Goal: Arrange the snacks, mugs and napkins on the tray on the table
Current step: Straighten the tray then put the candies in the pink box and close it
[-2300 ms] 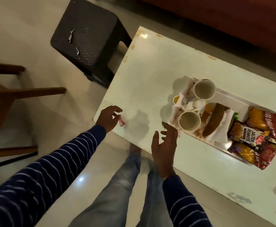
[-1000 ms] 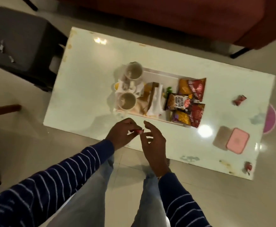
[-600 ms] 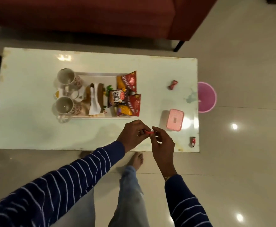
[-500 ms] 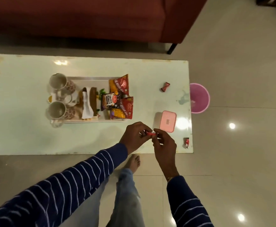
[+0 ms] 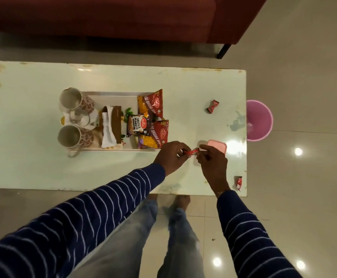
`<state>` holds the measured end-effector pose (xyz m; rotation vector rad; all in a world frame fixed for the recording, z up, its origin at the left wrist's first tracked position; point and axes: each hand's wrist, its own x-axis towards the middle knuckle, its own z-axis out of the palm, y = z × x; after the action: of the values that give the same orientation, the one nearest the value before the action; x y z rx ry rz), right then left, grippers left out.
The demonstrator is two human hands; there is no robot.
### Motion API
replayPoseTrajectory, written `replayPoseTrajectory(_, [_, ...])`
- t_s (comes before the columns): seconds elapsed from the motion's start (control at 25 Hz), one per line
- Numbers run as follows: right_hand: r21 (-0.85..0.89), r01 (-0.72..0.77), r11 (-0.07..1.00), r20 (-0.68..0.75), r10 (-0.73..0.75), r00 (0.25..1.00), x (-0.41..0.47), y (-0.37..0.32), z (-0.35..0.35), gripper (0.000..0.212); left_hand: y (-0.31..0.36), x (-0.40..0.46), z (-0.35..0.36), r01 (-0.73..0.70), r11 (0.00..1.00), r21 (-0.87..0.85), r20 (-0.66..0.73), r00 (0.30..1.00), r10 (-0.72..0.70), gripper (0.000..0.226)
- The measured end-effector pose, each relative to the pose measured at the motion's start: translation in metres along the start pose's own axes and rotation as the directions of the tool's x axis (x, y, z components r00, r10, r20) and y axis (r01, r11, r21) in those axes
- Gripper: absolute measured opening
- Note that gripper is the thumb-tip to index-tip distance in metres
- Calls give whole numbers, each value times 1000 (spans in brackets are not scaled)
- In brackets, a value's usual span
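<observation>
White-topped worktop (image 5: 33, 169) carried the tray (image 5: 113, 94), already loaded with two mugs (image 5: 74, 99), folded napkins (image 5: 107, 125) and three snack packets (image 5: 152, 117) — the bulk of the arrangement appeared done. Two wrapped sweets lay loose, one (image 5: 212, 106) well right of the tray, another (image 5: 239, 182) at the near right corner. Left hand (image 5: 171, 156) and right hand (image 5: 212, 162) were both pinched shut on a small red wrapper (image 5: 192, 151) held between them, just off the tray's near right corner — not yet placed.
</observation>
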<state>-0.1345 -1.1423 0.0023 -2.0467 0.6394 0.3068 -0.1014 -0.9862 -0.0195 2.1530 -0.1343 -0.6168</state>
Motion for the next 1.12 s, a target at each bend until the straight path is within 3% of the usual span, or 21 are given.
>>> replayPoseTrajectory(0.12, [-41,14,999,-95,-18,995,21,4,1,23,-16,26,1,42,999,15,-85,996,-40,14])
replayPoseTrajectory(0.28, [-58,25,998,-120,-32,992,39,25,-12,30,-35,61,21,138,990,-26,-174,975,-140,12])
replayPoseTrajectory(0.48, [-401,-59,914,-140,3,990,44,53,-17,71,-42,82,51,238,965,-108,-270,927,-259,13])
replayPoseTrajectory(0.64, [-433,-73,898,-91,36,995,50,63,-8,87,-42,88,66,251,959,-127,-245,929,-276,18])
replayPoseTrajectory(0.8, [-411,-49,910,-62,26,998,56,59,0,93,-43,78,67,172,981,-85,-295,936,-190,68])
replayPoseTrajectory(0.88, [-384,-42,922,-33,32,999,56,57,-1,92,-41,64,69,93,996,-11,-256,962,-93,85])
replayPoseTrajectory(1.0, [-331,-25,943,-14,21,1000,55,54,-1,85,-40,42,80,4,997,80,-4,1000,-3,101])
replayPoseTrajectory(1.12, [-282,1,959,-11,-5,1000,53,51,2,80,-37,34,94,24,995,93,176,984,-40,123])
